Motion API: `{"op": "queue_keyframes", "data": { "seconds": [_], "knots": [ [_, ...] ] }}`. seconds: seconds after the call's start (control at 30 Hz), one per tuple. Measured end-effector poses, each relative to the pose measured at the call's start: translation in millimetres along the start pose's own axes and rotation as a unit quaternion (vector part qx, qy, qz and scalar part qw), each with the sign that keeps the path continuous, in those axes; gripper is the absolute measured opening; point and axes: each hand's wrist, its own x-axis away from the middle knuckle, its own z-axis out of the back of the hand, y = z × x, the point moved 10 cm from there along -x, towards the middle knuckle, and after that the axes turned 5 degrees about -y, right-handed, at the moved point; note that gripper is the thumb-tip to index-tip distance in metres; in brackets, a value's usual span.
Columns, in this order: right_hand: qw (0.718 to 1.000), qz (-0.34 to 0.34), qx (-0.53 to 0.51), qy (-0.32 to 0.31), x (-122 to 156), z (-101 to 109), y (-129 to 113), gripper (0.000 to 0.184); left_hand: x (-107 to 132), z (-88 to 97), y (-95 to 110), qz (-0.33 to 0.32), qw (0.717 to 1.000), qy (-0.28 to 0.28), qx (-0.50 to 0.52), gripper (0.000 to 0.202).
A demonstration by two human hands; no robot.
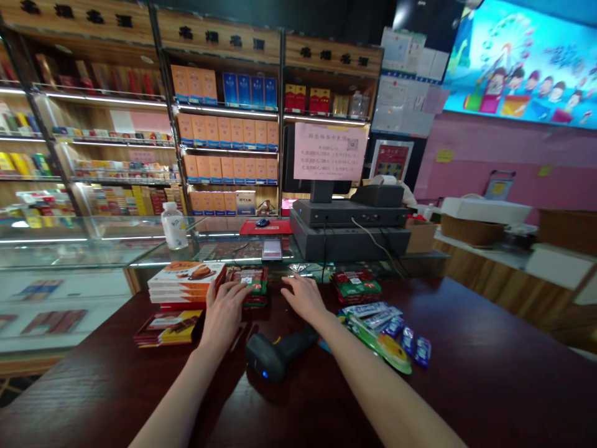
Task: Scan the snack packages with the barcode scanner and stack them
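Observation:
My left hand [224,311] reaches forward with its fingers stretched over the near left part of a stack of red and green packets [255,284]. Just left of it stand a stack of white and orange chocolate boxes [184,283] and a smaller pile of yellow and dark red chocolate packs [175,326]. My right hand [304,297] hovers over the dark table, fingers extended, holding nothing. Between my forearms lies a black barcode scanner [275,354] with a blue light. Beyond my right hand sits another stack of red and green packets [357,285].
Several blue and green snack packs [387,330] lie right of my right forearm. Behind the table, a glass counter [135,255] bears a plastic bottle [173,225], a phone-sized card [272,249] and a cash register [349,230]. Stocked shelves [228,134] line the back wall.

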Motion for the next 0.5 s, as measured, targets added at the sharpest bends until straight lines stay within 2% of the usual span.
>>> {"op": "queue_keyframes", "data": {
  "seconds": [0.3,0.5],
  "knots": [
    [0.999,-0.022,0.023,0.013,22,33,47,0.034,-17,-8.6,24,-0.035,0.996,-0.076,-0.017,0.042],
    [0.996,-0.072,0.053,0.024,39,58,89,0.037,-44,-14.5,60,-0.066,0.992,-0.103,0.001,0.039]
  ]
}}
